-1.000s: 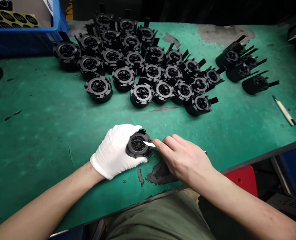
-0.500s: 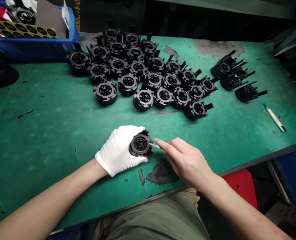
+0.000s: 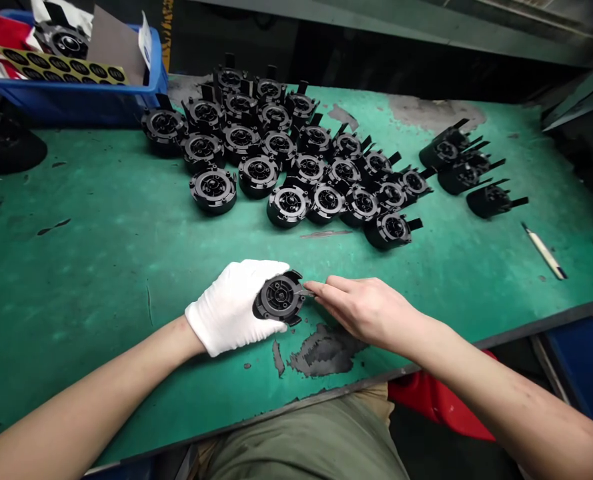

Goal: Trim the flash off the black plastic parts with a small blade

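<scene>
My left hand, in a white glove, is closed around a round black plastic housing. The housing's ribbed, ringed face is turned up toward me, and tabs stick out on its right side. My bare right hand pinches a thin pointed metal blade between thumb and fingers. The blade's tip lies at the right rim of the housing; most of its length is hidden by the fingers, and its exact kind is unclear.
Several similar black housings stand in a cluster beyond my hands, with a smaller group at the right. A blue bin sits at back left. A cream pen-shaped tool lies right. Below the table edge is a red stool.
The right fingers have come closer to the housing's rim, and less of the blade shows. The housing has turned slightly in my left hand. The whole view has shifted a little.
</scene>
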Tool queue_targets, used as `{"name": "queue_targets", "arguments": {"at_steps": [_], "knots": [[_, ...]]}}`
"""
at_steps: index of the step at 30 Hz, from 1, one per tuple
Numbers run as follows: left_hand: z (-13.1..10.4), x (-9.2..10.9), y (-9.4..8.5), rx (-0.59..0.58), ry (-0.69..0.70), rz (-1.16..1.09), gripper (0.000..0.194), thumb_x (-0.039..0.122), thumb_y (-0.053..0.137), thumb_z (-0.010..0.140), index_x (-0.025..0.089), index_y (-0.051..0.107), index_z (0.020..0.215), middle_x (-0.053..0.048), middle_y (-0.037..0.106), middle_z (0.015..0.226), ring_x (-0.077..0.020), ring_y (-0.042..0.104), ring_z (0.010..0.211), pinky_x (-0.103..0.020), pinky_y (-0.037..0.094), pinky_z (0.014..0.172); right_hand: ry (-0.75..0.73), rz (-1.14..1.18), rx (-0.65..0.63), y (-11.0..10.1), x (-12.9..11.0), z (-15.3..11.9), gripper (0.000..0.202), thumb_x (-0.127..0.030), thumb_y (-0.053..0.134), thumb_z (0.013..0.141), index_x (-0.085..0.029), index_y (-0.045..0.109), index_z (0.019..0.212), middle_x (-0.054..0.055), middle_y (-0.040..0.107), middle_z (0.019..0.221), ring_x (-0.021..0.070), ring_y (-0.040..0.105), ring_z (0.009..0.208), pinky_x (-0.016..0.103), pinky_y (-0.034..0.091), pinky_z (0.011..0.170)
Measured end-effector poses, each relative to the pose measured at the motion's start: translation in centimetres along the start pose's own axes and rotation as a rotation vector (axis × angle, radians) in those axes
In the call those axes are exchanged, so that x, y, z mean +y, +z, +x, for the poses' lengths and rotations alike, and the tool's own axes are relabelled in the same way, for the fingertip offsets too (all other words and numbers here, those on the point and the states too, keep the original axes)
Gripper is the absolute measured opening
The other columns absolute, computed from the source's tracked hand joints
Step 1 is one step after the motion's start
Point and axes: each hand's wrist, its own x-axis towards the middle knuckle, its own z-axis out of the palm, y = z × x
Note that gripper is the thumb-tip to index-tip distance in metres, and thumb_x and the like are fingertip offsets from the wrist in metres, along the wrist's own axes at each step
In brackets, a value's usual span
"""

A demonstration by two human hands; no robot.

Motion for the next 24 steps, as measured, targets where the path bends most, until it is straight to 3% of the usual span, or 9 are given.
{"name": "queue_targets", "arguments": {"at_steps": [7,13,24], "knots": [[0.1,0.3,-0.1,-0.013,-0.015,0.023,0.054,0.037,0.089,0.074,0.028,0.065,0.122,-0.008,0.074,0.129,-0.0358,0.071,0.122,-0.046,0.059,0.101,-0.003,-0.032,-0.071,-0.6,-0.1,0.4,0.029,-0.021,0.044,0.111,-0.014,0.063,0.132,0.001,0.065,0.086,0.0123,0.050,0.055,0.035,0.022,0.053],[0.2,0.3,-0.2,-0.018,-0.013,0.038,0.053,0.039,0.088,0.073,0.027,0.066,0.120,-0.008,0.075,0.123,-0.0355,0.073,0.117,-0.046,0.060,0.098,-0.189,-0.072,-0.170,-1.8,1.5,1.7,0.035,-0.008,0.050,0.097,-0.011,0.062,0.131,0.003,0.065,0.084,0.0132,0.053,0.056,0.035,0.019,0.051],[0.5,0.7,-0.2,-0.037,-0.041,0.037,0.058,0.035,0.088,0.073,0.026,0.063,0.124,-0.009,0.074,0.127,-0.0343,0.072,0.118,-0.046,0.059,0.100,-0.398,-0.113,-0.155,-2.6,3.6,3.4,0.035,-0.008,0.044,0.104,-0.008,0.064,0.133,0.005,0.065,0.084,0.0147,0.057,0.063,0.035,0.023,0.049]]}}
